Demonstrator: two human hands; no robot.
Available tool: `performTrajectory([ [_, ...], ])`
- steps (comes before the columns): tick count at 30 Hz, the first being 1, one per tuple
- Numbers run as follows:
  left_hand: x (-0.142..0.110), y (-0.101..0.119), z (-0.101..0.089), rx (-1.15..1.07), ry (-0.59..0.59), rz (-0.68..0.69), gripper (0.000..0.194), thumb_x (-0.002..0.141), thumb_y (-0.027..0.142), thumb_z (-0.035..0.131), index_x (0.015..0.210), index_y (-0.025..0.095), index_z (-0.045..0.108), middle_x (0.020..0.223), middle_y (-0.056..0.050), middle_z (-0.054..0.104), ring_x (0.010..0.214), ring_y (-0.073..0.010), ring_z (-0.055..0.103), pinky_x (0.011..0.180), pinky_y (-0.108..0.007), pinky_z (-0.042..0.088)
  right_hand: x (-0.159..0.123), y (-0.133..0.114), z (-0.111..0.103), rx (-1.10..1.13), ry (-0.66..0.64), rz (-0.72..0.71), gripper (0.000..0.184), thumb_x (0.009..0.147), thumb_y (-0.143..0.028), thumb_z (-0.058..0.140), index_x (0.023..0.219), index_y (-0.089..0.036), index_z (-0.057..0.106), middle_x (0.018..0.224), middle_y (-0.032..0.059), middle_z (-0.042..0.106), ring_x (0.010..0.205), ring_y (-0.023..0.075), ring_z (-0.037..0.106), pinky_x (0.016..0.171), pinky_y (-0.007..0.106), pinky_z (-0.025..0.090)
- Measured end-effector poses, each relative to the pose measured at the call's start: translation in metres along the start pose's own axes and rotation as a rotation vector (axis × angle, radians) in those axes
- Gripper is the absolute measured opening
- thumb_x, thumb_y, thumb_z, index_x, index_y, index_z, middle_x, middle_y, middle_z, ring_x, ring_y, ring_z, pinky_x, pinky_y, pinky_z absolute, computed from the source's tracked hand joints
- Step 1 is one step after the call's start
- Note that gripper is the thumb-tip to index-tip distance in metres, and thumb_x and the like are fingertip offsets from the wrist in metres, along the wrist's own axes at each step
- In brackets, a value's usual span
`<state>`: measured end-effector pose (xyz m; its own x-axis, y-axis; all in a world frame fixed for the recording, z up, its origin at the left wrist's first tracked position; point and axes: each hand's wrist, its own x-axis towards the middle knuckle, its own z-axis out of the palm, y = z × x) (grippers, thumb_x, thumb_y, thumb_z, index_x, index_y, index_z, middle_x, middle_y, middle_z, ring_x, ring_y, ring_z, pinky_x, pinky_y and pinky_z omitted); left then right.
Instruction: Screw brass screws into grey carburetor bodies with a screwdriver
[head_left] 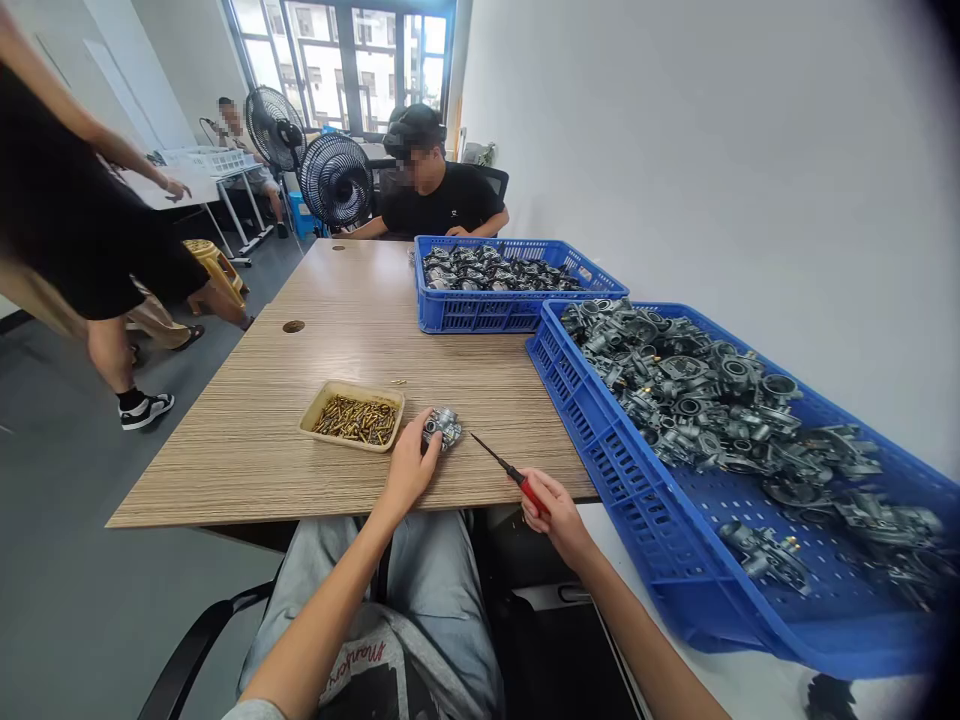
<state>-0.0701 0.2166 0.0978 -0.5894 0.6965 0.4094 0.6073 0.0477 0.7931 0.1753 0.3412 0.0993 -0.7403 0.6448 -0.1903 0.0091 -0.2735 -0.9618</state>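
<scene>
My left hand [411, 462] rests on the wooden table [352, 330] and grips a small grey metal carburetor part [442, 428] at its fingertips. My right hand [556, 512] is closed round the red handle of a screwdriver [504, 468]. The screwdriver's thin dark shaft points up and left toward the metal part, its tip a little short of it. Just left of my left hand sits a shallow tan tray [352, 416] holding several small brass screws.
A large blue crate [675, 500] of grey metal parts stands at my right; a second blue crate [495, 300] lies farther back. A seated person in black faces me across the table. Two fans stand behind. Someone stands at far left.
</scene>
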Motion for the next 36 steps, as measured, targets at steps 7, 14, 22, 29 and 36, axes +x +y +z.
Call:
performTrajectory([
  [7, -0.0015, 0.0004, 0.0002, -0.006, 0.001, -0.009, 0.046, 0.107, 0.038, 0.050, 0.149, 0.019, 0.053, 0.146, -0.015, 0.064, 0.137, -0.0272, 0.061, 0.119, -0.049, 0.045, -0.0053, 0.0016, 0.0012, -0.219, 0.096, -0.194, 0.045, 0.090, -0.059, 0.072, 0.108, -0.018, 0.073, 0.059, -0.0053, 0.047, 0.046, 0.0089, 0.036, 0.044, 0.025, 0.026],
  [14, -0.0015, 0.0013, -0.0009, -0.008, -0.003, -0.021, 0.046, 0.106, 0.036, 0.052, 0.148, 0.017, 0.053, 0.142, -0.016, 0.066, 0.134, -0.0279, 0.062, 0.117, -0.048, 0.047, -0.0062, -0.0018, 0.0006, -0.294, 0.081, -0.222, 0.041, 0.093, -0.055, 0.069, 0.107, -0.017, 0.074, 0.059, -0.0046, 0.047, 0.046, 0.0089, 0.036, 0.047, 0.026, 0.025],
  [22, -0.0014, 0.0008, -0.0007, -0.017, -0.004, -0.015, 0.046, 0.106, 0.036, 0.053, 0.148, 0.018, 0.053, 0.141, -0.016, 0.066, 0.132, -0.0281, 0.063, 0.116, -0.048, 0.048, -0.0041, 0.0020, 0.0008, -0.335, 0.081, -0.231, 0.043, 0.094, -0.056, 0.067, 0.112, -0.018, 0.075, 0.056, -0.0052, 0.044, 0.044, 0.0096, 0.034, 0.045, 0.026, 0.026],
  [29, -0.0009, 0.0009, -0.0003, -0.020, -0.002, -0.015, 0.046, 0.105, 0.035, 0.053, 0.148, 0.017, 0.053, 0.142, -0.015, 0.066, 0.132, -0.0269, 0.063, 0.116, -0.046, 0.048, -0.0048, 0.0013, 0.0013, -0.354, 0.072, -0.223, 0.045, 0.095, -0.056, 0.066, 0.115, -0.016, 0.075, 0.058, -0.0050, 0.045, 0.045, 0.0095, 0.035, 0.045, 0.026, 0.027],
  [36, -0.0005, 0.0021, -0.0012, -0.024, -0.006, -0.012, 0.046, 0.105, 0.035, 0.054, 0.147, 0.017, 0.053, 0.142, -0.015, 0.066, 0.132, -0.0268, 0.063, 0.116, -0.046, 0.047, -0.0066, 0.0000, 0.0023, -0.464, 0.105, -0.273, 0.047, 0.096, -0.056, 0.064, 0.117, -0.017, 0.077, 0.058, -0.0015, 0.054, 0.047, 0.0135, 0.046, 0.045, 0.027, 0.038],
])
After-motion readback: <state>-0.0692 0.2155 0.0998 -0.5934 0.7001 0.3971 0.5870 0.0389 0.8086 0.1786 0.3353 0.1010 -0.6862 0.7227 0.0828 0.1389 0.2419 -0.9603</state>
